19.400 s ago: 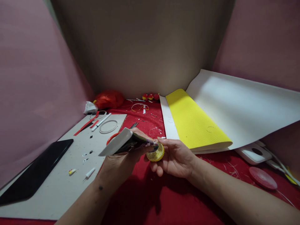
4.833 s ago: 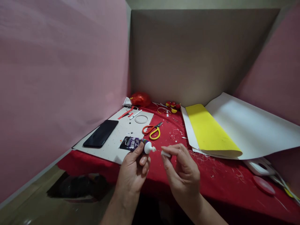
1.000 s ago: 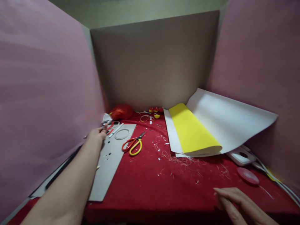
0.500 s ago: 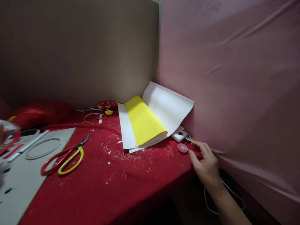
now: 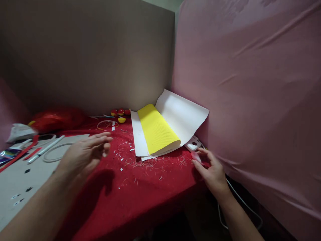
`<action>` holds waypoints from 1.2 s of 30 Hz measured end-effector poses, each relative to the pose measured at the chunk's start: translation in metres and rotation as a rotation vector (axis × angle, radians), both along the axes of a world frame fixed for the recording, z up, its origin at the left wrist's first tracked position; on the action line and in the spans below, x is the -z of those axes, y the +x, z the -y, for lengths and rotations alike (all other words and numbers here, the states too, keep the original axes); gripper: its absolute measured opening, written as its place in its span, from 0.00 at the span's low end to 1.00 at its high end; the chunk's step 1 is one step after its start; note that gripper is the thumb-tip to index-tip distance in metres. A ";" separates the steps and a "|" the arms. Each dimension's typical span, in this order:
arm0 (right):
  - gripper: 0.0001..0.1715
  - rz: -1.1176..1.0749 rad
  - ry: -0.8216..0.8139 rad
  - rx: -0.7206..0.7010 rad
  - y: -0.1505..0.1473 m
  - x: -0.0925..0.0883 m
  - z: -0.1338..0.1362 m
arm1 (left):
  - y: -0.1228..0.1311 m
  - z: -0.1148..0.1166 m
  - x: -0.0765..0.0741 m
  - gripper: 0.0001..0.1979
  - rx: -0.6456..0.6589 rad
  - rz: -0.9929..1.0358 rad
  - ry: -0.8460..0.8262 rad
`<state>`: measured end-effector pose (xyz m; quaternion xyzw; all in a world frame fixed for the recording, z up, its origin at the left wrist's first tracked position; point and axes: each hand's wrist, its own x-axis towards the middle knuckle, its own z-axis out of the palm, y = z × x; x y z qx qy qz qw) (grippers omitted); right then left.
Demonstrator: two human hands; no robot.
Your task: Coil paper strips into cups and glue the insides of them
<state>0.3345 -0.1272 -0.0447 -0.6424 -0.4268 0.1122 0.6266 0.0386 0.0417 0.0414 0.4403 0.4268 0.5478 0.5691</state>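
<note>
My right hand (image 5: 212, 172) is at the table's right edge. Between its thumb and fingers it holds a small pinkish, see-through round disc (image 5: 197, 157), tilted up off the red cloth. My left hand (image 5: 86, 152) hangs over the left part of the table, its fingers loosely bent and the thumb apart, with nothing visible in it. It hides the place where scissors lay. Beyond my right hand, a white charger-like box (image 5: 192, 144) sits partly under white sheets (image 5: 182, 115). A yellow ribbed sheet (image 5: 157, 130) lies curled on them.
Thread ends and paper bits litter the red tablecloth (image 5: 150, 187). On the grey board (image 5: 15, 180) at left are a pen-like white stick (image 5: 46, 149) and a cord loop. A red plastic bag (image 5: 59, 119) and small red-and-yellow figures (image 5: 121, 112) stand by the back panel. A pink cloth wall bounds the right.
My left hand has come in from the left edge to above the scissors' place. My right hand has closed on the round disc and lifted its edge.
</note>
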 end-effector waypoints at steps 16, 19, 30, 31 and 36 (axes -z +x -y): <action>0.15 -0.922 -0.290 -1.119 -0.106 -0.061 -0.121 | 0.040 -0.017 0.024 0.05 0.142 -0.021 0.098; 0.13 -0.764 -0.261 -1.091 -0.116 -0.055 -0.147 | 0.028 -0.028 0.039 0.07 0.039 -0.013 0.082; 0.23 0.211 0.216 -0.775 -0.125 -0.025 -0.158 | 0.021 -0.024 0.041 0.15 0.171 -0.134 0.057; 0.24 0.326 0.270 -0.725 -0.124 -0.024 -0.157 | 0.021 -0.023 0.039 0.16 0.203 -0.157 0.056; 0.30 0.537 0.381 -0.612 -0.119 -0.022 -0.158 | 0.020 -0.018 0.034 0.17 0.360 -0.261 0.066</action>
